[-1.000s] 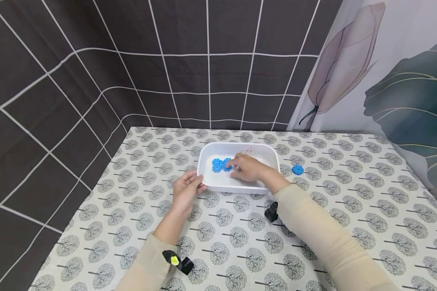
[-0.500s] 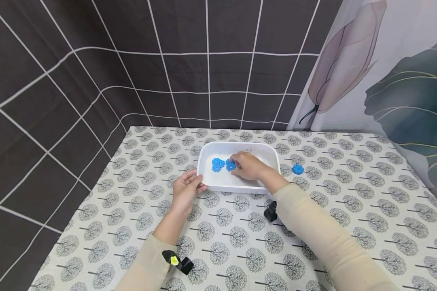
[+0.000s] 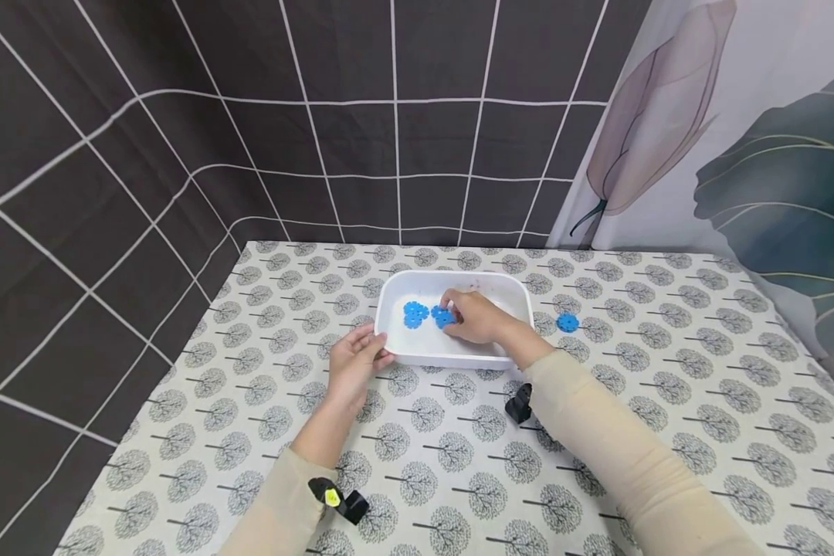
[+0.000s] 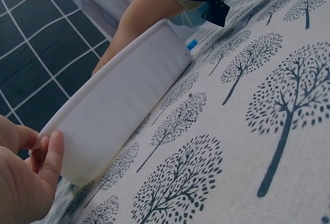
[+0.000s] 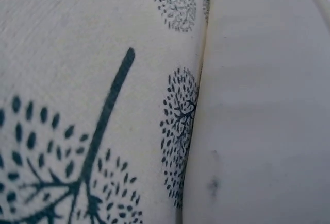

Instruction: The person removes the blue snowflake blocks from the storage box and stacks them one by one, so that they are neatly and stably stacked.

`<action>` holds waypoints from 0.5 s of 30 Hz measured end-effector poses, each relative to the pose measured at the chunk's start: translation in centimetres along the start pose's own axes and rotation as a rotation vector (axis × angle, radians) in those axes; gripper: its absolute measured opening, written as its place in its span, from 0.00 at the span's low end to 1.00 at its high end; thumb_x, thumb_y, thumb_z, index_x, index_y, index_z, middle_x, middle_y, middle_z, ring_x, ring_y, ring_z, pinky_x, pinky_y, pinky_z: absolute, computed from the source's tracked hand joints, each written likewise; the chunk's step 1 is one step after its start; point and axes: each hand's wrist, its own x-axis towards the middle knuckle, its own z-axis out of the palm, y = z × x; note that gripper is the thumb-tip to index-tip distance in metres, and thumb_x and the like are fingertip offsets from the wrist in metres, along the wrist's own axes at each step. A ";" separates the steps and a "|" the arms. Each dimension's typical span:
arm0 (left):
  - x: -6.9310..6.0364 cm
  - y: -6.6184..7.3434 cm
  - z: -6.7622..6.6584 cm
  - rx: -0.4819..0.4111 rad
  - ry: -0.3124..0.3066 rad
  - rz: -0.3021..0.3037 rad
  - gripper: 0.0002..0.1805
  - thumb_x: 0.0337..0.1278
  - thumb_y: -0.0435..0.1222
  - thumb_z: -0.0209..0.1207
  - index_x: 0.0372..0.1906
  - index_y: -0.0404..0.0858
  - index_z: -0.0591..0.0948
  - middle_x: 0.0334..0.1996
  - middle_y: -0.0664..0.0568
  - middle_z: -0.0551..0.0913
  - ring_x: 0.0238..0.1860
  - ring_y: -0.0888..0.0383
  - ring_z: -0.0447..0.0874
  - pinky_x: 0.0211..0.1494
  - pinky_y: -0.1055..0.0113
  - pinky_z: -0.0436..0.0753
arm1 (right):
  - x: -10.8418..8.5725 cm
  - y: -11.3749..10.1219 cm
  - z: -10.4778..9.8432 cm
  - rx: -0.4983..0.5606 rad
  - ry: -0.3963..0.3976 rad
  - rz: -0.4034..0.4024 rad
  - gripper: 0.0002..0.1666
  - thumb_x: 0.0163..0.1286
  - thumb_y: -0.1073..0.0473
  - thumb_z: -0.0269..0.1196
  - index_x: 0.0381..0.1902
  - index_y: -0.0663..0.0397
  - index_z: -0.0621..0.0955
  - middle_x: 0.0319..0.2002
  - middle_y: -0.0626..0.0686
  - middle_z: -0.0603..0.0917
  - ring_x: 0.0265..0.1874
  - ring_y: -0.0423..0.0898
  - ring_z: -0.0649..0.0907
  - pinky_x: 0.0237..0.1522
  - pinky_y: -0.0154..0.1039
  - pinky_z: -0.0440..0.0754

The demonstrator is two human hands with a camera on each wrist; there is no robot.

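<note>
A white tray (image 3: 452, 361) stands at the middle of the table. My left hand (image 3: 353, 369) grips its near left corner, thumb over the rim; the left wrist view shows fingers (image 4: 51, 159) against its outer wall. Inside the tray, my right hand (image 3: 476, 318) pinches a blue notched disc (image 3: 443, 317), partly covered by the fingers. To its left, a few overlapping blue discs (image 3: 415, 315) lie on the tray floor. The right wrist view shows only cloth and the tray's outer wall (image 5: 263, 105), not the hand.
One more blue notched disc (image 3: 567, 322), maybe stacked, lies on the cloth right of the tray. A tree-patterned tablecloth (image 3: 452, 479) covers the table. Behind hangs a dark checked curtain (image 3: 361, 139), with a leaf-patterned one (image 3: 750, 154) at the right.
My right hand has drawn one blue disc slightly rightward, apart from the others in the tray. That disc now looks more tilted. My left hand keeps its hold on the corner.
</note>
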 end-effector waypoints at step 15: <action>0.0 0.0 0.0 0.006 -0.007 0.013 0.21 0.66 0.27 0.61 0.62 0.29 0.75 0.39 0.44 0.79 0.31 0.59 0.83 0.42 0.71 0.91 | -0.4 0.3 -0.4 0.026 -0.001 -0.050 0.25 0.64 0.60 0.72 0.56 0.65 0.79 0.33 0.50 0.81 0.34 0.44 0.79 0.50 0.42 0.84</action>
